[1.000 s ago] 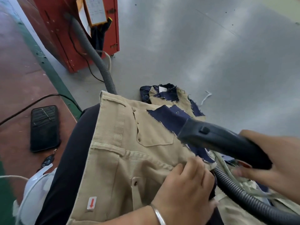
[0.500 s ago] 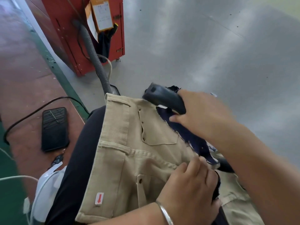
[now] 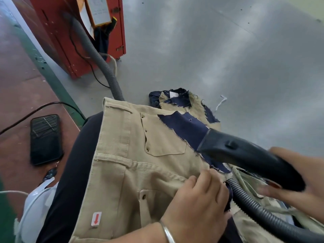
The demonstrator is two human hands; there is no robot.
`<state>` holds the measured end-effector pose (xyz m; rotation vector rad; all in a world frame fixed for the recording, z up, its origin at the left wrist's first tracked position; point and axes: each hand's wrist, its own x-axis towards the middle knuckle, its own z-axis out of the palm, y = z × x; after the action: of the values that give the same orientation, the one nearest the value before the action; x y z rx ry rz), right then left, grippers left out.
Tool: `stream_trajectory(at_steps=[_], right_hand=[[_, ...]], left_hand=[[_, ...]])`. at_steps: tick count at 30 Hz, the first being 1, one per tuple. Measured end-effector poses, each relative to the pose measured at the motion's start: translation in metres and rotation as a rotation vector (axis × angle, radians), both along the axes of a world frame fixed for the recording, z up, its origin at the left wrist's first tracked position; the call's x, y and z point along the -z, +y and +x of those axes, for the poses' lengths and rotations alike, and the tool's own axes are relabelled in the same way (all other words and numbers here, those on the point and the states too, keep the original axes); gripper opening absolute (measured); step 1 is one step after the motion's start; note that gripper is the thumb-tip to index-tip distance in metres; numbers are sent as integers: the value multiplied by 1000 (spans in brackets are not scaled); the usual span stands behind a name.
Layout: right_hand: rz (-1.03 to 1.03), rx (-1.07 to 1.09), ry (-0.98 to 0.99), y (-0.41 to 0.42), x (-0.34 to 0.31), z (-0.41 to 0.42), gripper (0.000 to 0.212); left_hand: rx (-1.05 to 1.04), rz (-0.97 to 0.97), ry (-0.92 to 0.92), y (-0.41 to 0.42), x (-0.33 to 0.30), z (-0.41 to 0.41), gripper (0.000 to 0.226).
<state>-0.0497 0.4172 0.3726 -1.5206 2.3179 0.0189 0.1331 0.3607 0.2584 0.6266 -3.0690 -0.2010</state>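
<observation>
The tan trousers [image 3: 140,172] lie inside-out-facing across what looks like the person's lap, their far end trailing onto the grey floor [image 3: 228,58]. The right hand [image 3: 298,181] is wrapped round the handle of the black vacuum nozzle [image 3: 236,151], fingers curled beneath it, with the mouth set against the frayed navy lining [image 3: 185,128]. The left hand [image 3: 198,204] has its fingers curled over a fold of the cloth near the fly, pinning it flat. The step in hand appears to be drawing loose threads off the raw lining edges. To do it well: hold the cloth taut with the pinning hand so suction does not gulp the fabric; run the mouth along the frayed edge, not across it; work away from the pinning fingers. Mind the ribbed hose [image 3: 254,207] – it crosses the trousers just beside the left hand and may drag the cloth if pulled. The phone [image 3: 45,139] lies well apart on the red-brown floor to the left.
</observation>
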Motion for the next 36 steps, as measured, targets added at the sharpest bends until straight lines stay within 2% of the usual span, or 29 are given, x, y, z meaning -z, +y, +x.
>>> stream_trajectory(at_steps=[4,9,12,15,18,20,24,26,28,29,31,33,35,36], right_hand=[[102,-59,57,-16,10,24,42],[-31,-182,195,-76,24,56,49],[-103,-202,141,-121,37,71,39],[-161,-109,58,-145,33,63,35],[-277,-10,-8,-134,17,43,35],[-312,22,-35,-115,6,30,35],[-348,33,-30,-77,-10,23,35],[-381,56,-31,-61,-13,26,38],[-403,78,-61,-50,-16,32,40],[-408,82,-78,-46,-17,34,39],[-422,86,-89,-42,-19,38,39],[-443,92,-83,-38,-21,38,38],[-451,97,-87,-33,-24,38,35],[-449,101,-89,-31,-25,37,34]], left_hand=[[13,1,45,2,2,0,46],[-4,56,-14,3,-4,-1,51],[-60,98,-15,5,-4,0,55],[-104,136,29,5,-7,2,53],[-98,165,204,-6,-17,10,35],[-125,193,244,-27,-32,16,20],[-297,-30,194,-110,-52,26,29],[-330,-11,101,-152,-48,29,58],[-301,122,-12,-177,-44,17,94],[-284,188,-72,-185,-41,9,104],[-282,354,-231,-197,-35,-5,102],[-347,539,-472,-209,-38,-9,82],[-360,525,-659,-212,-40,-6,82],[-335,462,-681,-211,-40,-5,80]])
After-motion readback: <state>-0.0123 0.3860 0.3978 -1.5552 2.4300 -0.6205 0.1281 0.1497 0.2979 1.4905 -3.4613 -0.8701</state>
